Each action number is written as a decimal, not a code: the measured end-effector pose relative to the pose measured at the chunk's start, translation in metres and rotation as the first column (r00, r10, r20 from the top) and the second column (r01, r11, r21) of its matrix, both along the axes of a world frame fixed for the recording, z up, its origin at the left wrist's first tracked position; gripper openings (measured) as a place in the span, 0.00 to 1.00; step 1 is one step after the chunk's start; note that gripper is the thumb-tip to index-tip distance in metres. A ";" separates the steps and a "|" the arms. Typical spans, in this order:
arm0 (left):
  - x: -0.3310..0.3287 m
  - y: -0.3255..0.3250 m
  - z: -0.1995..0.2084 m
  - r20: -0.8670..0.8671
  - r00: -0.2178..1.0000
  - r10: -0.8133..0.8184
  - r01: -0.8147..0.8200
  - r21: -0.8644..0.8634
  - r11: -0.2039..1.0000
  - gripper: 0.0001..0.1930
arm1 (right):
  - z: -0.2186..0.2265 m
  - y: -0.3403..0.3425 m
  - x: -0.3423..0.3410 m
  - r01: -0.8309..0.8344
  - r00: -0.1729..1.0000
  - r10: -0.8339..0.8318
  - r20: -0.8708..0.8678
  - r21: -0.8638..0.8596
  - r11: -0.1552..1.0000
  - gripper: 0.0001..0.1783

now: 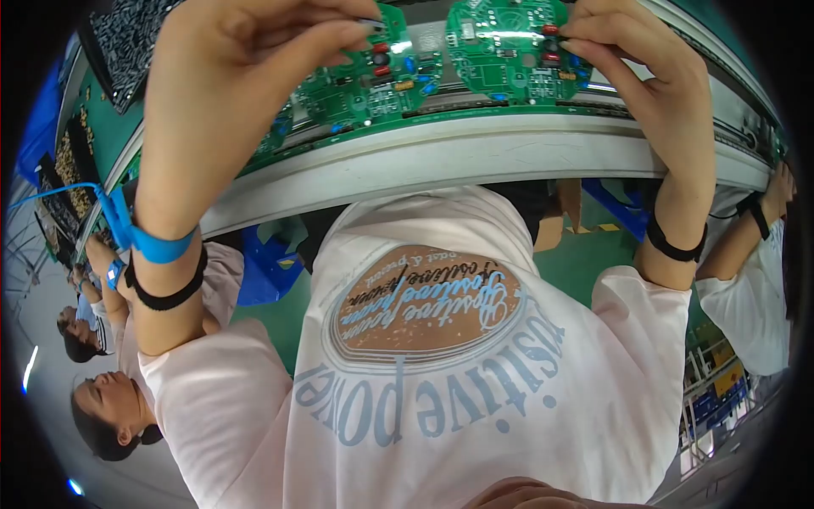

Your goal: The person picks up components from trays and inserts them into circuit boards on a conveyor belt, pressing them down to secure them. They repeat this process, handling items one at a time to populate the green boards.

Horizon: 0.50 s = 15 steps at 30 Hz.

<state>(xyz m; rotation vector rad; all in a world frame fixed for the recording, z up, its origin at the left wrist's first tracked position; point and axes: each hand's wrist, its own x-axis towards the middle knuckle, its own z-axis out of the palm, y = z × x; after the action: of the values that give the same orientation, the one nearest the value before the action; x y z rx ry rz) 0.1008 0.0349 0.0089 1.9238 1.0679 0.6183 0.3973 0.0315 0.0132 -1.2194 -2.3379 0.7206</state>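
Note:
Two green circuit boards lie side by side on the rail line before me, the left board (356, 95) and the right board (487, 68), each carrying red, blue and black parts. My left hand (254, 68) is over the left board's upper part, thumb and fingers pinched together beside its red parts. A small dark piece shows at those fingertips, too small to name. At the right edge of the other board, my right hand (649, 64) also pinches, its fingertips beside the red and black parts. Whatever it holds is hidden. A blue wrist strap (161, 244) with a cord circles my left wrist.
A pale metal rail (441, 151) runs along the near side of the boards. At the far left stand a black tray (136, 42) of small dark parts and a bin of tan parts (75, 165). Other people work at both sides. Blue bins (264, 267) sit below.

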 end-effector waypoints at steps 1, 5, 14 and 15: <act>0.003 0.002 -0.004 -0.019 1.000 0.012 -0.010 0.102 0.995 0.04 | -0.002 0.001 0.002 -0.005 1.000 0.005 0.006 0.000 1.000 0.07; 0.014 0.017 -0.025 0.343 0.860 -0.378 0.009 0.730 0.683 0.03 | -0.015 0.009 0.012 -0.098 0.993 0.103 -0.052 0.085 0.992 0.07; 0.017 0.008 0.026 -0.359 0.923 -0.138 0.170 0.058 0.984 0.05 | 0.008 0.001 -0.008 0.054 0.998 -0.050 0.029 -0.153 0.987 0.08; 0.017 0.008 0.026 -0.362 0.921 -0.145 0.176 0.054 0.983 0.05 | 0.009 -0.001 -0.008 0.046 0.999 -0.043 0.026 -0.133 0.990 0.08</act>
<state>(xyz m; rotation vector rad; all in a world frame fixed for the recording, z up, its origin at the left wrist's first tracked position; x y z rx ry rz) 0.1179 0.0430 0.0353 2.2292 1.1007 0.2276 0.3894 0.0309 0.0221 -1.3385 -2.3047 0.8640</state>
